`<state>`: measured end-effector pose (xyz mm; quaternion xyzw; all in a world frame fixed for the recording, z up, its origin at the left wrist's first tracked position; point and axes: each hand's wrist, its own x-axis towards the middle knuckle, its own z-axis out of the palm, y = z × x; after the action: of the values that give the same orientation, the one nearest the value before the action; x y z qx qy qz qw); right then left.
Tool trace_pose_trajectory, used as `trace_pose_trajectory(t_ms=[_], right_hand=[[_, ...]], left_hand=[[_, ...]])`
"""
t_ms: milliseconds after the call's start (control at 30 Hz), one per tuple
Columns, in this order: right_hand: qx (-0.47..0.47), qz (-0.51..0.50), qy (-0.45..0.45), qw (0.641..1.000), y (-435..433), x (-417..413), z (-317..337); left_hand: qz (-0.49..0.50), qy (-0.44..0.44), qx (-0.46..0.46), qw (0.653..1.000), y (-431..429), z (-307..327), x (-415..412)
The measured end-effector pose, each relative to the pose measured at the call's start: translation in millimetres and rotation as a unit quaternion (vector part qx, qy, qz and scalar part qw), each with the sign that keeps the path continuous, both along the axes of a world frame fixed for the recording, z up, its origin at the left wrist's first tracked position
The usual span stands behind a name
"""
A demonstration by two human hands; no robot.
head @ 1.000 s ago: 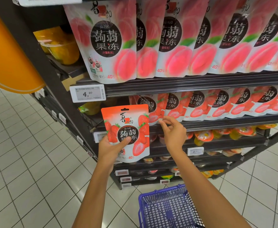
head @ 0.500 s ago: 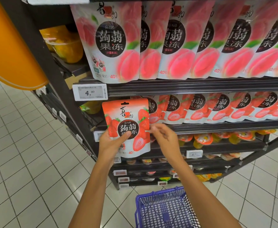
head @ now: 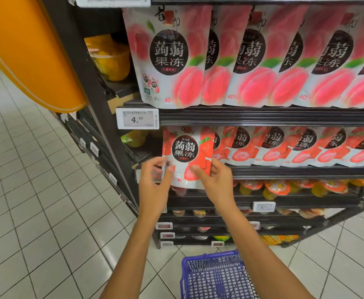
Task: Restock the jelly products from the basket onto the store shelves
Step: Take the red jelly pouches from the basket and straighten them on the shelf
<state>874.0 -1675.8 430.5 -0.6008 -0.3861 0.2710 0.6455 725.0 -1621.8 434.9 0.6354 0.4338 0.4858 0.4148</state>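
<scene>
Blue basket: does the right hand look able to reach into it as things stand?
Probably yes: the open top of the basket sits below the forearm, nothing covering it, though the right hand holds the strawberry pouch.

Pale tiled floor (head: 36, 201) lies beside dark shelving (head: 263, 116) and an orange panel (head: 25, 50).

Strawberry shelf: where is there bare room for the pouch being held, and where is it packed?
Free: the dark slot at the shelf's left end, between the black upright and the held strawberry pouch. Packed: the strawberry row overlaps from the pouch rightward to the frame edge; the peach pouches above leave no gap either.
</scene>
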Motion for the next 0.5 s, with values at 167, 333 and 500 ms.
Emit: trace_pose_trajectory(t_ms=[167,333,500], right_hand=[[0.007,-0.058,-0.061,0.996,23,-12,6],[-0.013,-0.058,-0.091,0.994,32,-15,-4],[-0.073,-0.097,-0.146,0.982,19,-13,-17]], left_hand=[[-0.072,0.065,0.027,0.995,-9,7,12],[-0.109,0.076,-0.047,0.99,-6,5,20],[-0.109,0.06,-0.074,0.99,-7,0,23]])
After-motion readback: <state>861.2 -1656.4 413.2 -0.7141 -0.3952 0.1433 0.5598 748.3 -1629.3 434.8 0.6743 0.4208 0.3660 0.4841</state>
